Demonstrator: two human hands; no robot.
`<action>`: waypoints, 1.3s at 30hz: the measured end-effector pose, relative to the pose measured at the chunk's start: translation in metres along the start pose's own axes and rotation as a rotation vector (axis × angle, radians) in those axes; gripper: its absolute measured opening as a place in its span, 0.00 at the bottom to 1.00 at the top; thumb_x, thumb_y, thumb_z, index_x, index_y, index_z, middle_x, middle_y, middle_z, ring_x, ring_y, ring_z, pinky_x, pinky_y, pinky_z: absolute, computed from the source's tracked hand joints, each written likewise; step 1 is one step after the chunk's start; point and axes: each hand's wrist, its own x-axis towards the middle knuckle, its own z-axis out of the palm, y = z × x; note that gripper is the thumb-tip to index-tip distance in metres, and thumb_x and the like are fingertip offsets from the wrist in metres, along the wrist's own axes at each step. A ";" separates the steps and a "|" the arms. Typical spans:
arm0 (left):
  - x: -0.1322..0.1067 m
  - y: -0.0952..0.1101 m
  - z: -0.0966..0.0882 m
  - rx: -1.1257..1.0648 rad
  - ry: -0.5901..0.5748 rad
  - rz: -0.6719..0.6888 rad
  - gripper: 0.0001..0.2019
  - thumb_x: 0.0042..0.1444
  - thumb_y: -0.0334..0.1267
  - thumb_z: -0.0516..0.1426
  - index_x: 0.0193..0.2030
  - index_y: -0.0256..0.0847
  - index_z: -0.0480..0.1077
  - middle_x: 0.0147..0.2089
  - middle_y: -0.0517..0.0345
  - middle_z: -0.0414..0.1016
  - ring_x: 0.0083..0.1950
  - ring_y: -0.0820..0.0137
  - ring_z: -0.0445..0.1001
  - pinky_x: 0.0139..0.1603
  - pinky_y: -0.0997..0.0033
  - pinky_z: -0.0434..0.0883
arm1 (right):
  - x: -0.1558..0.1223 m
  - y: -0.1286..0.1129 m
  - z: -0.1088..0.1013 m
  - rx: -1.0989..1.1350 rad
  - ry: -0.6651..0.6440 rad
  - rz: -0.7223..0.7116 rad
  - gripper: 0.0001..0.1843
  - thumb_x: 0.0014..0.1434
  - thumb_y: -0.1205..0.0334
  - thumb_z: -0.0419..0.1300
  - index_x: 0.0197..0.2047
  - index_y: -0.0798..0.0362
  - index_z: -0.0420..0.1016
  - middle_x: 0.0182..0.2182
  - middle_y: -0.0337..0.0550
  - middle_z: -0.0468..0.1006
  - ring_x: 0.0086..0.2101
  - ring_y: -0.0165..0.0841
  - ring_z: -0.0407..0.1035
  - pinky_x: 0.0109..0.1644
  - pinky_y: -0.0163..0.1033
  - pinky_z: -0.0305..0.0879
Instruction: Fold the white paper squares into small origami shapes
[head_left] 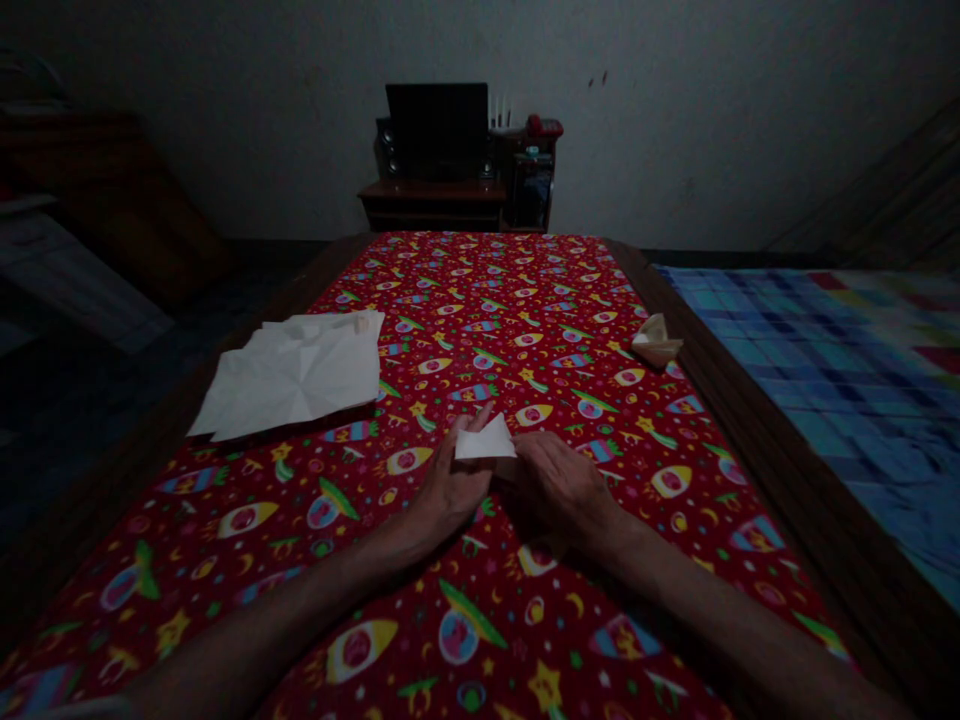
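Note:
Between my two hands is a small folded piece of white paper [486, 440], with a peaked upper edge. My left hand [456, 480] grips its left side, one finger stretched out behind it. Closed at the paper's right edge, my right hand [559, 478] pinches it with the fingertips partly hidden. To the left lies a stack of creased white paper sheets [300, 375]. A folded paper shape [657, 342], boat-like and pale, rests near the right edge, apart from both hands.
A red cloth with rocket and star prints [487, 330] covers the table, whose dark wooden border [720, 440] runs along both sides. Beyond its far end stands a desk with a dark monitor [437, 125]. A blue checked cloth [795, 400] spreads at the right.

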 end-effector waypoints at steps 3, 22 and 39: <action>-0.003 -0.002 0.000 -0.098 0.071 -0.091 0.19 0.61 0.28 0.45 0.58 0.40 0.62 0.45 0.53 0.73 0.43 0.71 0.71 0.45 0.68 0.72 | 0.005 -0.002 -0.003 -0.106 0.023 0.113 0.09 0.61 0.65 0.48 0.35 0.54 0.68 0.27 0.45 0.73 0.28 0.33 0.66 0.29 0.36 0.58; -0.009 -0.024 -0.022 -0.050 -0.056 0.071 0.19 0.61 0.29 0.49 0.57 0.46 0.65 0.41 0.55 0.67 0.42 0.70 0.69 0.43 0.71 0.71 | -0.015 0.021 -0.004 0.100 -0.161 0.179 0.09 0.60 0.68 0.50 0.38 0.56 0.71 0.29 0.45 0.72 0.29 0.31 0.65 0.29 0.33 0.56; 0.004 -0.005 -0.027 -0.331 -0.135 -0.396 0.34 0.48 0.29 0.54 0.64 0.35 0.56 0.34 0.57 0.74 0.32 0.70 0.73 0.36 0.71 0.72 | 0.003 0.008 -0.007 0.670 -0.054 0.651 0.13 0.49 0.73 0.52 0.37 0.52 0.72 0.28 0.36 0.77 0.26 0.28 0.70 0.29 0.29 0.63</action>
